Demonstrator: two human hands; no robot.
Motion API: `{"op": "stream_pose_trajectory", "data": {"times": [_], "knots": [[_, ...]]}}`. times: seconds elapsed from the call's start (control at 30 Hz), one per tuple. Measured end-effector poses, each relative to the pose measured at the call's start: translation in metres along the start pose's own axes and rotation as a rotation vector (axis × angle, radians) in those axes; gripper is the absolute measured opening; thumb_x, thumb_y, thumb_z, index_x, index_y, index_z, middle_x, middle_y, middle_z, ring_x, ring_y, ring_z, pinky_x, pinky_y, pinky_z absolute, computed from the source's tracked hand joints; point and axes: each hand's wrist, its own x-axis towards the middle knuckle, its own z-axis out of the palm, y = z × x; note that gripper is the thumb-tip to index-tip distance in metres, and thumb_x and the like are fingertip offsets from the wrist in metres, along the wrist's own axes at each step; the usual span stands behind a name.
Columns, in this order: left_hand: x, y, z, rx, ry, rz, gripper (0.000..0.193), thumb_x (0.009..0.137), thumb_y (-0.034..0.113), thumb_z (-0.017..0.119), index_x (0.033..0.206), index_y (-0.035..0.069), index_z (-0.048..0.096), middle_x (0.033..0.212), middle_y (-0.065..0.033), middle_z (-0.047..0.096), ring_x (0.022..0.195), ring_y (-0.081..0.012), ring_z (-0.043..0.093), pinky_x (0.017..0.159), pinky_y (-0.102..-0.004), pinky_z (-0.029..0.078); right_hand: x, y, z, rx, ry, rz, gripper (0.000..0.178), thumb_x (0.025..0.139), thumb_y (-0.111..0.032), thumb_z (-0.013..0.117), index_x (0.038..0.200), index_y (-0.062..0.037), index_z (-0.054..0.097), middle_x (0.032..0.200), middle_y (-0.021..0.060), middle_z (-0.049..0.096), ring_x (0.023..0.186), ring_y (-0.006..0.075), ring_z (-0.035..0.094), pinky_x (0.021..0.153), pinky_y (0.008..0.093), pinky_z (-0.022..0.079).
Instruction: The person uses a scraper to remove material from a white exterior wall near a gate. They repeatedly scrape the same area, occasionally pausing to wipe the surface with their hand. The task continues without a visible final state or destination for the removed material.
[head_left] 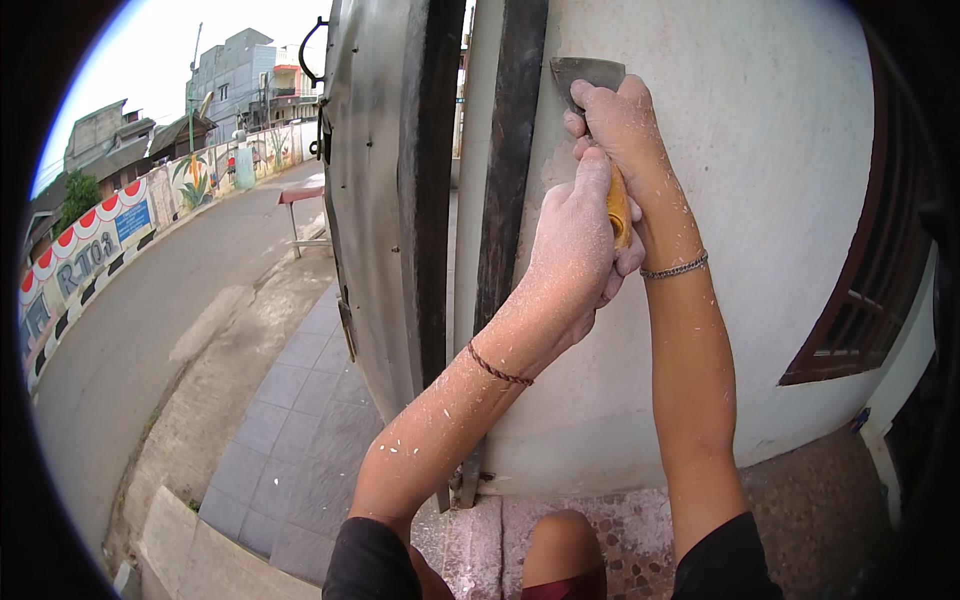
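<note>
I have both hands, left hand (575, 235) and right hand (615, 120), clamped on the scraper (590, 75) against the wall (760, 200), which I judge mostly unscraped.

gate: grey metal leaf (375, 200), ajar
road: (130, 330) bordered by painted wall (90, 250)
window: brown frame (865, 290)
bench: (303, 205) by the road
</note>
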Motion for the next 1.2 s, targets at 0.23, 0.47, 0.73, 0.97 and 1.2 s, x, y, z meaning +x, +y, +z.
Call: {"op": "stream_pose_trajectory", "data": {"times": [0.23, 0.47, 0.73, 0.97, 1.2], "knots": [[0.0, 0.001, 0.002, 0.014, 0.029, -0.005, 0.049, 0.103, 0.05, 0.032, 0.083, 0.01, 0.053, 0.047, 0.0032, 0.044, 0.029, -0.0042, 0.031, 0.027, -0.0161, 0.025, 0.001, 0.001, 0.008, -0.068, 0.089, 0.078, 0.028, 0.091, -0.013, 0.055, 0.107, 0.0047, 0.042, 0.071, 0.0064, 0.058, 0.048, 0.008, 0.047, 0.042, 0.0241, 0.042], [-0.001, 0.008, 0.001, -0.012, 0.018, -0.004, 0.049, 0.103, 0.049, 0.033, 0.083, 0.009, 0.054, 0.046, 0.0018, 0.044, 0.028, -0.0044, 0.03, 0.026, -0.0164, 0.023, 0.001, -0.001, 0.008, 0.065, 0.076, 0.052, 0.016, 0.09, -0.013, 0.054, 0.093, 0.0015, 0.048, 0.066, 0.0056, 0.057, 0.047, 0.0088, 0.047, 0.042, 0.0248, 0.041], [0.003, 0.015, 0.003, -0.009, 0.037, 0.004, 0.049, 0.104, 0.049, 0.034, 0.084, 0.009, 0.053, 0.047, 0.0026, 0.045, 0.029, -0.0034, 0.032, 0.027, -0.0152, 0.027, 0.013, -0.003, 0.009, 0.016, 0.075, 0.011, 0.016, 0.089, -0.015, 0.054, 0.078, -0.0045, 0.049, 0.064, 0.0043, 0.057, 0.046, 0.0094, 0.046, 0.042, 0.027, 0.039], [0.002, 0.014, 0.007, 0.001, 0.036, 0.024, 0.049, 0.104, 0.049, 0.033, 0.084, 0.009, 0.053, 0.048, 0.0041, 0.043, 0.029, -0.0024, 0.032, 0.027, -0.0145, 0.028, 0.013, -0.005, 0.003, 0.07, 0.032, -0.05, 0.018, 0.077, -0.002, 0.05, 0.086, 0.0137, 0.05, 0.068, 0.0184, 0.06, 0.054, 0.0207, 0.06, 0.048, 0.0338, 0.053], [0.01, 0.019, 0.007, 0.024, 0.034, 0.043, 0.048, 0.104, 0.049, 0.033, 0.084, 0.009, 0.052, 0.047, 0.0039, 0.044, 0.029, -0.0031, 0.033, 0.027, -0.0155, 0.027, 0.023, -0.008, 0.005, 0.062, 0.029, -0.029, 0.018, 0.08, -0.006, 0.053, 0.086, 0.0109, 0.052, 0.067, 0.0149, 0.06, 0.052, 0.017, 0.056, 0.047, 0.0315, 0.049]]}}
